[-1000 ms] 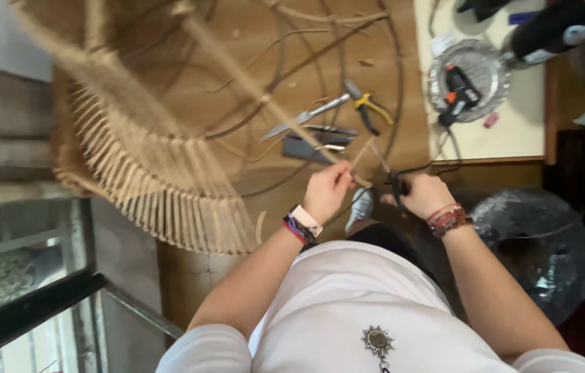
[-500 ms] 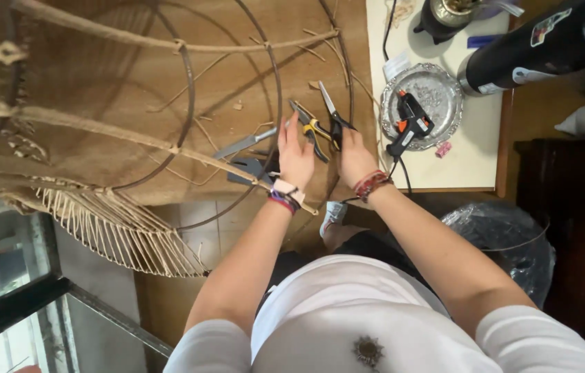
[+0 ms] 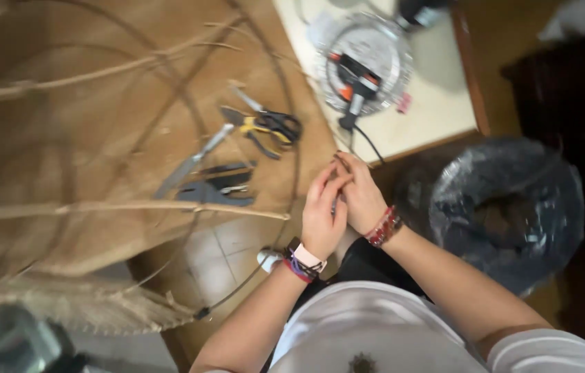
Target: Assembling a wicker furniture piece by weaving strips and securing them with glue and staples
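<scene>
- The left hand (image 3: 321,220) and the right hand (image 3: 361,200) are meeting palm to palm just off the near edge of the wooden bench (image 3: 133,83), fingers pointing away from the body.
- Both are pinching something thin between the fingertips — too small and blurred to name, so I cannot tell what each grip is grasping or whether it is clenched.
- A thin dark wire hoop (image 3: 291,131) is arcing across the bench and passing just beside the left hand.
- A pale rattan rod (image 3: 168,207) is lying along the bench's near edge, its tip ending close to the left hand.
- Yellow-handled pliers (image 3: 259,131) and black-handled scissors (image 3: 275,121) are lying together mid-bench, beyond the hands.
- A knife (image 3: 192,162) and a dark cutter (image 3: 220,186) are resting nearer the near edge, left of the hands.
- A woven rattan fringe (image 3: 64,304) is hanging at the near left corner.
- A round silver tray (image 3: 392,52) holding an orange-and-black tool (image 3: 351,79) is sitting on a pale board (image 3: 437,103) at the far right.
- A black plastic bag (image 3: 506,207) is gaping open on the floor — right of the right hand.
</scene>
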